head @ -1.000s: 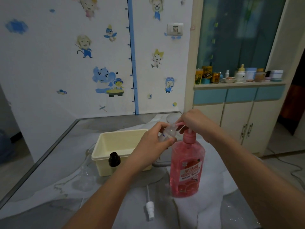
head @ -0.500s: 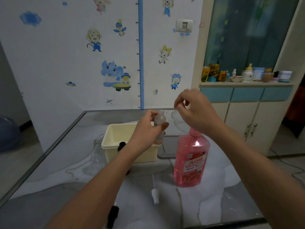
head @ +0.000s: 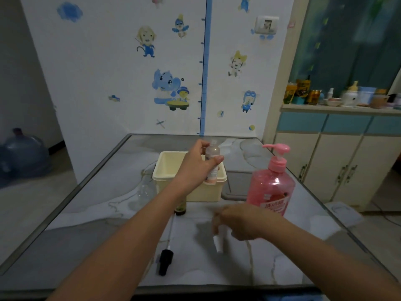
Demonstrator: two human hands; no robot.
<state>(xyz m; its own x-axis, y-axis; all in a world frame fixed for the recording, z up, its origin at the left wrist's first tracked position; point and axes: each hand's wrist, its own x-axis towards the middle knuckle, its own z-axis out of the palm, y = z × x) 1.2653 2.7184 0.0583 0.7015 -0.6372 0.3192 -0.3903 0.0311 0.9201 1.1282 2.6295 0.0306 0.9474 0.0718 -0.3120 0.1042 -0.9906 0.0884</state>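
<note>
Worktop (head: 104,216) bearing cream tub (head: 173,164) and pink pump bottle (head: 271,187). The left hand (head: 195,168) grips the small bottle (head: 212,151) upright over the tub, as before. The right hand (head: 243,222), formerly raised above the pump, is now blurred low at the white spray cap (head: 218,246); its grasp is indeterminable.

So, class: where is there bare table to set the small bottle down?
Bare: the table's near-left, left of the black dropper, and the near-right corner past the pink pump bottle. Crowded: between cream tub, dropper and white pump.
</note>
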